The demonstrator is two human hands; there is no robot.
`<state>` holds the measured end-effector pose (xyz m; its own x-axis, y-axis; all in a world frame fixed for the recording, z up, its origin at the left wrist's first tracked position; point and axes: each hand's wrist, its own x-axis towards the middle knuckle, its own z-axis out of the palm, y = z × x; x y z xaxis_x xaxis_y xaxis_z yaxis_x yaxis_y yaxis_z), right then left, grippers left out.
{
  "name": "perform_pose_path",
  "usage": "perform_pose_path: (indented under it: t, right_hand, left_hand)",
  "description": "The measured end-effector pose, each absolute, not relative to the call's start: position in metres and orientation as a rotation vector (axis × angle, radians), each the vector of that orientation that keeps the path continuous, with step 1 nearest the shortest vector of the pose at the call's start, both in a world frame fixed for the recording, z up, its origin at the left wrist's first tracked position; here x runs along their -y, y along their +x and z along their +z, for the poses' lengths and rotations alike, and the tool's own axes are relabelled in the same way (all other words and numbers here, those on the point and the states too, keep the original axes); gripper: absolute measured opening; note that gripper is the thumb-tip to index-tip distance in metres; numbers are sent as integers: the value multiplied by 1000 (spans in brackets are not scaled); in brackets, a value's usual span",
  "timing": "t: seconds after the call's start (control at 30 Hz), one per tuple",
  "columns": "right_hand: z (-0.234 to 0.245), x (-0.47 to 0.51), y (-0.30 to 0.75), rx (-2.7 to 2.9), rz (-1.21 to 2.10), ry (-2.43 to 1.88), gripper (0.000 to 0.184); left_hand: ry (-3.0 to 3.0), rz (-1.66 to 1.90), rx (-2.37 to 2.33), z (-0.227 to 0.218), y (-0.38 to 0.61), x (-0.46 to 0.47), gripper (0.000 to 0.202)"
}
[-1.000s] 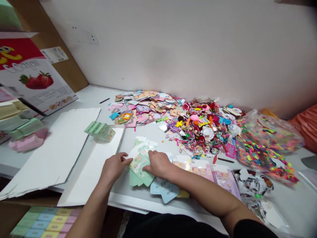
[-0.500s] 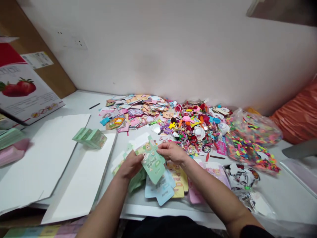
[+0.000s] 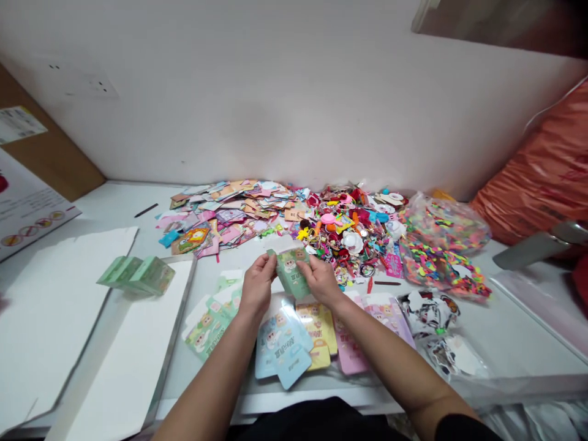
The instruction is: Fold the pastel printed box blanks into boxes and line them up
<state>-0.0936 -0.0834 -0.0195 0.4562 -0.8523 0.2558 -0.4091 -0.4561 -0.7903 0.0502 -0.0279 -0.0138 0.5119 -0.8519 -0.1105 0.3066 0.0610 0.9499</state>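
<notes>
Many trinkets (image 3: 353, 240) beyond green carton (image 3: 290, 271)

Upper limbs and clothing, as seen by an onlooker. Left hand (image 3: 257, 285): bare; behind it, the left forearm (image 3: 211, 367) is uncovered as far as I can see, broadening away from the wrist. Right hand (image 3: 322, 283): likewise bare, its forearm (image 3: 390, 361) widening toward the elbow. Farther up from the right hand, a black sleeve (image 3: 468, 429), plain and short, its hem crossing near the elbow. Behind and between both hands, black cloth (image 3: 316, 422) with a rounded outline; shirt or legwear, I cannot tell.
</notes>
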Motion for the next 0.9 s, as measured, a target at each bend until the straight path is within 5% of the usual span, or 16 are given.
perform_pose_path:
  t: [0.13,0.3,0.6,0.73,0.9]
  right_hand:
    - [-33,108,-95,-896,-843,-2282,13]
    - [-61,124,-91,-874,-645,-2180,14]
    - [-54,137,-109,-683,-405,-1144,39]
    - [-53,138,-103,-716,-433,-1289,27]
    - [-53,137,-100,-680,-653,-2010,23]
  left_hand:
    - [1389,-924,637,-10,55,36,49]
    - [1503,-1081,534,-21,64,46,50]
    - [1568,-1100,636,-33,63,46,39]
    - [1571,-961,794,-37,57,45,38]
    - [1558,-707,1036,-36,54,37,21]
